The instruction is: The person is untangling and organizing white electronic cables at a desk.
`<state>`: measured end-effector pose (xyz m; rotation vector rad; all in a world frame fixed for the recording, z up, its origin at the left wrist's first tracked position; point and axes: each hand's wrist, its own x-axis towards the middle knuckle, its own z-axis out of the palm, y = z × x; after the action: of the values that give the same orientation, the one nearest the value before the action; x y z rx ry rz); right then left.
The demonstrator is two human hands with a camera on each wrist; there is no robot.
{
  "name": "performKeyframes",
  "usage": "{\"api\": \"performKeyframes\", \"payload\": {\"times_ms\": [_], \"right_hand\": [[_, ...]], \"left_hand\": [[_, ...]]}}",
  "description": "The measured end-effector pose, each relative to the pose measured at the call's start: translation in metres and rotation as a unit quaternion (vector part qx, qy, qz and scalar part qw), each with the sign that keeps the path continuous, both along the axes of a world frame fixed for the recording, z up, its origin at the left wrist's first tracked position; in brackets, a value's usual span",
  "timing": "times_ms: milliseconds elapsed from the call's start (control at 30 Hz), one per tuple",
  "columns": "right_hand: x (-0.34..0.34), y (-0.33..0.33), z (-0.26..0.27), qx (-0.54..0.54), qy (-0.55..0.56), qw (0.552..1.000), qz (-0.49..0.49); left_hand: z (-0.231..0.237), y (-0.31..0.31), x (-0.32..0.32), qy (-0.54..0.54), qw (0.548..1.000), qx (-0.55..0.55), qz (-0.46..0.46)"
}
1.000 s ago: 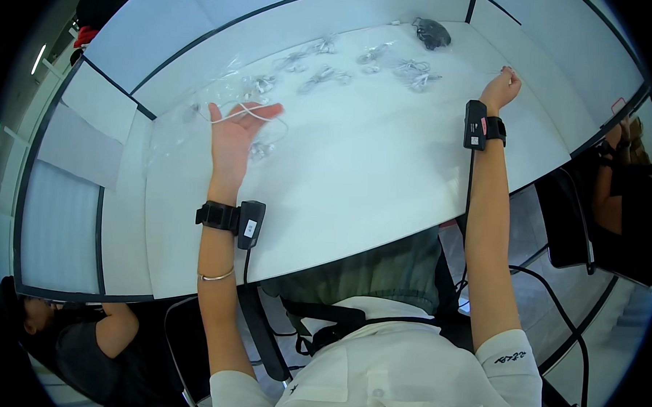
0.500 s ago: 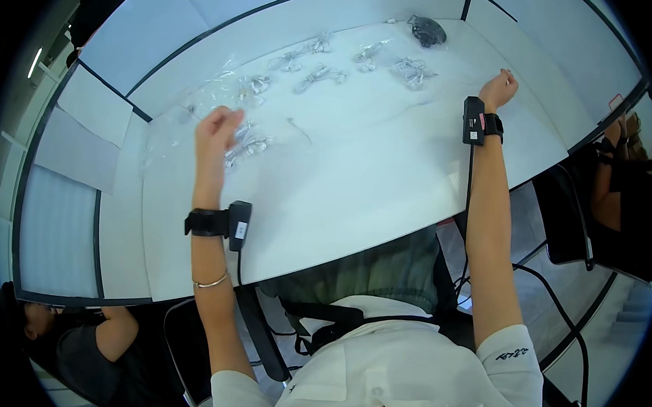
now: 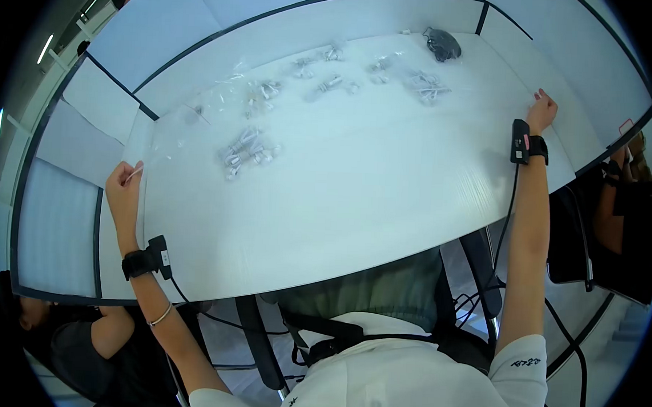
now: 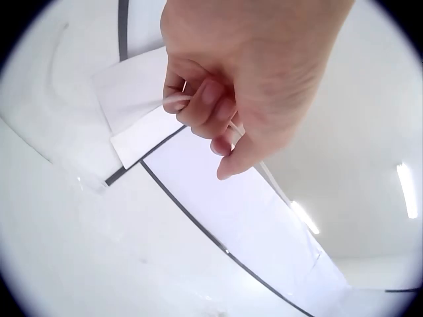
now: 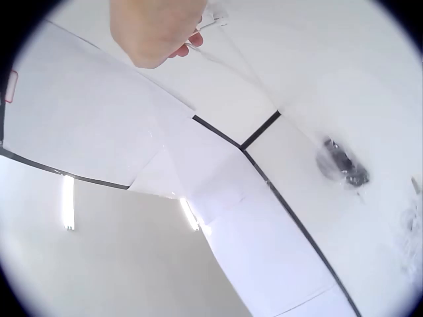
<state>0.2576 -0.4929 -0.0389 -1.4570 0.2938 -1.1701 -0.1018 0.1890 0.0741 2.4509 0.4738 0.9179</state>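
Observation:
My left hand is raised at the left end of the table, close to the side panel. In the left wrist view its curled fingers hold a thin white cable, which also shows below the thumb. At the far right my right hand has its fingers curled. The right wrist view shows a thin white cable emerging at those fingertips, with the grip partly hidden behind the hand. Bundled white cables in a clear bag lie on the table to the right of my left hand.
More bagged white cables lie in several bundles along the back of the white table. A dark bagged object sits at the back right. Low partition panels border the table. Other people sit beyond both sides.
My left hand has moved left and toward me, away from the bundles, its fingers going from spread with cable looped about them to curled. My right hand has shifted slightly right.

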Motion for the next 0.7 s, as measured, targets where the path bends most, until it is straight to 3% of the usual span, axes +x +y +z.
{"api": "performKeyframes", "payload": {"times_ms": [67, 167, 300, 333, 467, 567, 667, 700], "right_hand": [[0.001, -0.02, -0.001, -0.051, 0.077, 0.995, -0.029], [0.006, -0.042, -0.012, -0.107, 0.07, 0.992, -0.005], [0.01, -0.054, -0.017, -0.063, 0.071, 0.986, 0.137], [0.01, -0.059, -0.015, -0.107, 0.149, 0.974, 0.134], [0.015, -0.058, -0.017, -0.234, 0.223, 0.94, 0.113], [0.01, -0.02, 0.005, -0.394, 0.176, 0.902, 0.009], [-0.016, 0.051, 0.05, -0.422, 0.095, 0.895, 0.111], [-0.019, 0.074, 0.058, -0.413, 0.057, 0.889, 0.189]], "left_hand": [[-0.004, 0.008, -0.003, 0.037, 0.999, -0.009, 0.037], [-0.022, 0.035, -0.004, 0.054, 0.998, 0.005, 0.039], [-0.032, 0.037, 0.002, 0.065, 0.996, -0.006, 0.066], [-0.034, 0.04, 0.004, 0.065, 0.996, -0.01, 0.062], [-0.04, 0.047, 0.012, 0.052, 0.997, -0.029, 0.039], [-0.024, 0.017, 0.023, 0.062, 0.995, -0.073, 0.012], [-0.004, -0.026, 0.033, 0.064, 0.99, -0.108, -0.063], [0.002, -0.043, 0.037, 0.055, 0.986, -0.128, -0.093]]}}
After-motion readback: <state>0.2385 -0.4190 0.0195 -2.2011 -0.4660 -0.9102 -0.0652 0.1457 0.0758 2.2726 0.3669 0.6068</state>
